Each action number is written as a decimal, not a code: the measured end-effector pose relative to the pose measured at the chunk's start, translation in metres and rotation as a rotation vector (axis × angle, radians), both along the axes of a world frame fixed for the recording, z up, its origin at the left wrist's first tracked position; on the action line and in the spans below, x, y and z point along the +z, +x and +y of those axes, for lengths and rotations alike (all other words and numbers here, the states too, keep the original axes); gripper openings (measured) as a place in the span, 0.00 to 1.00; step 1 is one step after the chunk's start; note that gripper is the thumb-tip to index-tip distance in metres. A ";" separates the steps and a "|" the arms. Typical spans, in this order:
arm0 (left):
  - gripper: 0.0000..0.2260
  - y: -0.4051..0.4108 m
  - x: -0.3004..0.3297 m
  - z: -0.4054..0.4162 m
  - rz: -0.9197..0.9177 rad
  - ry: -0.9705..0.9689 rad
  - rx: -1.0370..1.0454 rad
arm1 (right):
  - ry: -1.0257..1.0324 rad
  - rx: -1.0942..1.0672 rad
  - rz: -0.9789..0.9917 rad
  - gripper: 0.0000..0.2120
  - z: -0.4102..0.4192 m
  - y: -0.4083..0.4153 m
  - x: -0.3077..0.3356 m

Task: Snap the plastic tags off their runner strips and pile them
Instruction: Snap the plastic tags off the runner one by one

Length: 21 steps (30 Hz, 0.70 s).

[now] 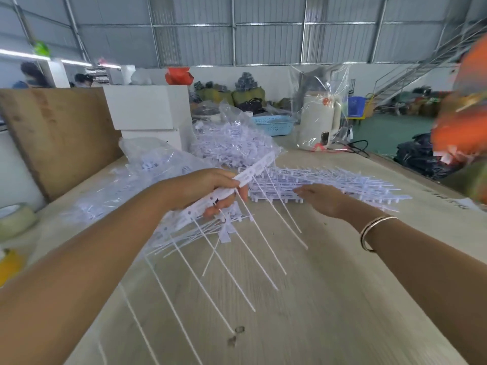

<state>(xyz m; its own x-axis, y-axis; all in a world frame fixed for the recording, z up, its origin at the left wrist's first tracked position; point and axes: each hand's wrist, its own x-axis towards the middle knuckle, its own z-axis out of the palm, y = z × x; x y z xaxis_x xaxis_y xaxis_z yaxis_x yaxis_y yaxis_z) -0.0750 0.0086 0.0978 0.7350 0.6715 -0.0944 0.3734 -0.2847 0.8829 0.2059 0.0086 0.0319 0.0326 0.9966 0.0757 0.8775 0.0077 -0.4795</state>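
White plastic fills the middle of the frame. The left hand [203, 189] curls its fingers round a runner strip [237, 184], gripping it near its middle; the strip slants from the lower left up toward the centre top, and its long thin tags [247, 262] hang off it in a comb, pointing down and to the right over the pale wooden table [329, 312]. The right hand [322, 198] lies flat and relaxed, fingers straight and pointing left, resting on a stacked pile of tags [342, 184] at centre right; it holds nothing. A thin bangle [371, 233] sits on that wrist.

Behind the left hand, clear plastic bags [232, 138] stuffed with more white strips crowd the centre and left-centre of the frame, reaching almost to the gripped strip. A brown board [60, 138] stands upright along the left side, with white boxes [147, 109] just right of it. A roll of tape [15, 219] sits at the left border. A cream kettle [319, 122] wrapped in clear film stands at upper centre right, a blue basket [274, 125] beside it. The table's right edge runs diagonally from upper centre right to the lower right corner. Bare tabletop spreads across the lower middle and lower right of the frame, below the hanging tags. An orange blur [463, 106] intrudes at the right border; what it is cannot be told.
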 end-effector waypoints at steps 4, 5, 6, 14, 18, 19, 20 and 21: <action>0.14 -0.018 0.020 0.006 0.054 0.115 0.006 | -0.186 0.071 -0.186 0.19 -0.002 -0.005 -0.009; 0.14 -0.025 0.025 0.008 0.055 0.122 0.019 | -0.217 0.084 -0.243 0.18 -0.002 -0.005 -0.013; 0.14 -0.033 0.030 0.010 0.052 0.113 0.028 | -0.239 0.091 -0.306 0.19 -0.002 -0.004 -0.016; 0.14 -0.027 -0.001 0.006 0.272 0.040 -0.002 | 0.235 -0.175 0.259 0.15 0.000 -0.011 -0.016; 0.13 -0.002 -0.024 0.002 0.315 0.037 -0.048 | -0.033 0.041 0.779 0.16 -0.020 -0.034 -0.007; 0.12 0.001 -0.029 0.003 0.338 0.068 -0.033 | -0.070 0.087 0.781 0.20 -0.024 -0.038 -0.009; 0.11 0.002 -0.033 0.004 0.361 0.112 -0.011 | -0.079 0.114 0.796 0.22 -0.028 -0.040 -0.012; 0.10 0.002 -0.036 0.005 0.373 0.161 0.013 | -0.080 0.139 0.826 0.24 -0.030 -0.039 -0.016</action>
